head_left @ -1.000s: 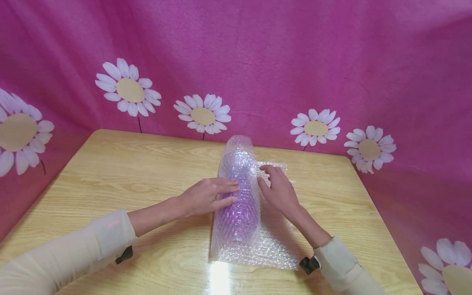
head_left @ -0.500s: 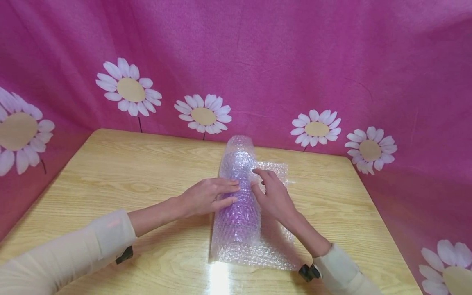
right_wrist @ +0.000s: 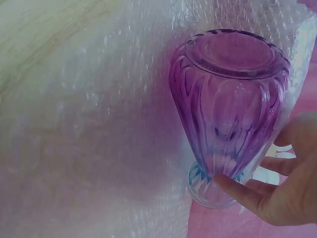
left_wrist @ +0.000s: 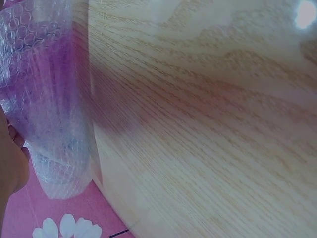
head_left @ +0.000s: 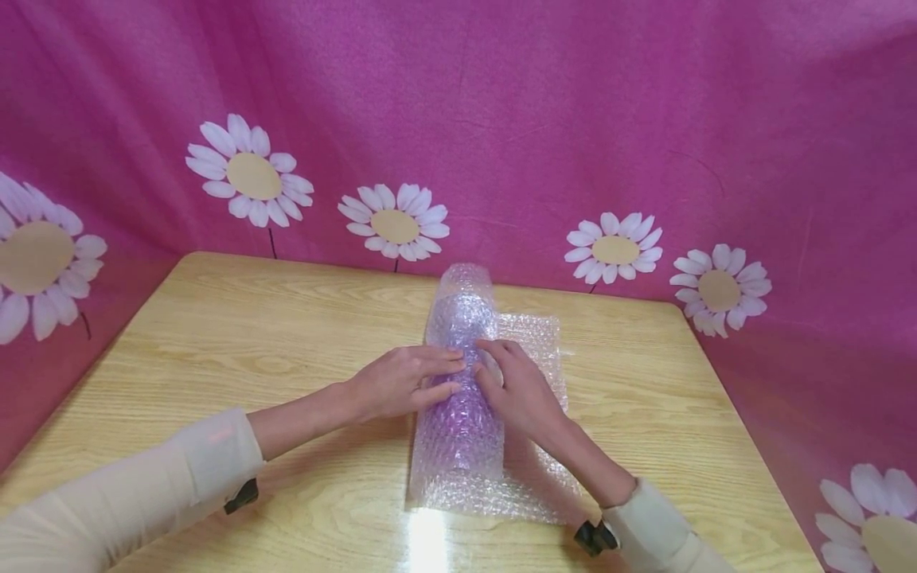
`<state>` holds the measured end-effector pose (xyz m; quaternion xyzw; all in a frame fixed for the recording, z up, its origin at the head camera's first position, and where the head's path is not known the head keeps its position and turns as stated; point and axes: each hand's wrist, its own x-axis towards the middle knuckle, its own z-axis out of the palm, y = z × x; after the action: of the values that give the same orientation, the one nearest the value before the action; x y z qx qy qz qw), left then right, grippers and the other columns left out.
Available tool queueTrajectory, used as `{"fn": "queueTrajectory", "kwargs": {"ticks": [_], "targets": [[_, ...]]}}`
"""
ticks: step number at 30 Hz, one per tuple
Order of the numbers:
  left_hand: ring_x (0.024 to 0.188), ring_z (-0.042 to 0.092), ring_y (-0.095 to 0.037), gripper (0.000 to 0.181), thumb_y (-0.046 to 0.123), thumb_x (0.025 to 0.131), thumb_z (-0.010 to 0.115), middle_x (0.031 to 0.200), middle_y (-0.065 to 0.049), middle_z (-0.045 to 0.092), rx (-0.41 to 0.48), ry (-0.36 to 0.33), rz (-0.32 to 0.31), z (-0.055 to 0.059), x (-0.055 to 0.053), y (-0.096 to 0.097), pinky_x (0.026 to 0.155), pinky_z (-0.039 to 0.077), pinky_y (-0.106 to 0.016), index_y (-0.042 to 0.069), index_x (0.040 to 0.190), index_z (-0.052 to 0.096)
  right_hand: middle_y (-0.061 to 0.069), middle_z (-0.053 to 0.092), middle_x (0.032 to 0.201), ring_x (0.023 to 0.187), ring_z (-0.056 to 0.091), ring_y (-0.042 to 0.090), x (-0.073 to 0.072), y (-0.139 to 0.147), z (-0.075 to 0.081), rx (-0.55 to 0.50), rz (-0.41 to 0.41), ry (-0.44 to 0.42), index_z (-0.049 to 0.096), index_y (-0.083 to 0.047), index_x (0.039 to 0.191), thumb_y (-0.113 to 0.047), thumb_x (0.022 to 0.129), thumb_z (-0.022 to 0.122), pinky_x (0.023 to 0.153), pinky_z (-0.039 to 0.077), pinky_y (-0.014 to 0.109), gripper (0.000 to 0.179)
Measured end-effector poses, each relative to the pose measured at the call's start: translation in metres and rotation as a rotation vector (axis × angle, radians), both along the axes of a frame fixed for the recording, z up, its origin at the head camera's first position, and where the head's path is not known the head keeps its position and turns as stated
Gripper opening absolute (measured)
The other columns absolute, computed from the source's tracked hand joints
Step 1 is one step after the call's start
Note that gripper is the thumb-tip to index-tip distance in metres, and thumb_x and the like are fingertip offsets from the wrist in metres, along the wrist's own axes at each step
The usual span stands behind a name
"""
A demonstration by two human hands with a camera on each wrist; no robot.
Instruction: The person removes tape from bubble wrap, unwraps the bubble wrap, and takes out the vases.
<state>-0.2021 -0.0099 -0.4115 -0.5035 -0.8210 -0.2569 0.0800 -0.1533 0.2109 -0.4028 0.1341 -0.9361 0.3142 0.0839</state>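
A purple glass vase (right_wrist: 228, 109) with a bluish neck lies on its side in bubble wrap (head_left: 494, 493). The wrap covers its top and left; in the right wrist view the vase's base and side facing the camera show bare. My left hand (head_left: 401, 382) rests on the covered vase with its fingers extended; only part of that hand (left_wrist: 12, 163) shows in the left wrist view. From the right, my right hand (head_left: 519, 390) reaches over the vase's side, fingers loosely bent. Its thumb (right_wrist: 240, 193) appears to touch the neck.
A flat stretch of bubble wrap (head_left: 537, 342) lies right of the vase on the wooden table (head_left: 286, 318). A pink cloth (head_left: 501, 119) with printed daisies hangs behind and along both sides of the table.
My right hand has moved left and slightly toward me, from beside the vase onto its wrapped right side. The left hand and the vase have stayed in place.
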Motion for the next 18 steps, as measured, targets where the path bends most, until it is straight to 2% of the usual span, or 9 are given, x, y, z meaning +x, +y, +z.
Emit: {"fn": "queueTrajectory", "kwargs": {"ticks": [11, 18], "targets": [[0.127, 0.055, -0.024, 0.041, 0.033, 0.098, 0.063, 0.137, -0.01, 0.06, 0.008, -0.014, 0.005, -0.0017, 0.0003, -0.0035, 0.105, 0.044, -0.039, 0.007, 0.128, 0.068, 0.014, 0.058, 0.134, 0.122, 0.056, 0.033, 0.0008, -0.0062, -0.0016, 0.007, 0.007, -0.046, 0.059, -0.011, 0.139, -0.026, 0.102, 0.053, 0.102, 0.047, 0.05, 0.04], [0.127, 0.055, -0.025, 0.039, 0.031, 0.097, 0.064, 0.136, -0.01, 0.06, 0.043, -0.074, 0.009, -0.0024, 0.0008, -0.0058, 0.106, 0.044, -0.039, 0.007, 0.128, 0.068, 0.014, 0.058, 0.137, 0.125, 0.055, 0.034, 0.0006, -0.01, -0.0018, 0.044, -0.009, -0.049, 0.058, -0.011, 0.14, -0.03, 0.103, 0.05, 0.103, 0.045, 0.051, 0.042]]}}
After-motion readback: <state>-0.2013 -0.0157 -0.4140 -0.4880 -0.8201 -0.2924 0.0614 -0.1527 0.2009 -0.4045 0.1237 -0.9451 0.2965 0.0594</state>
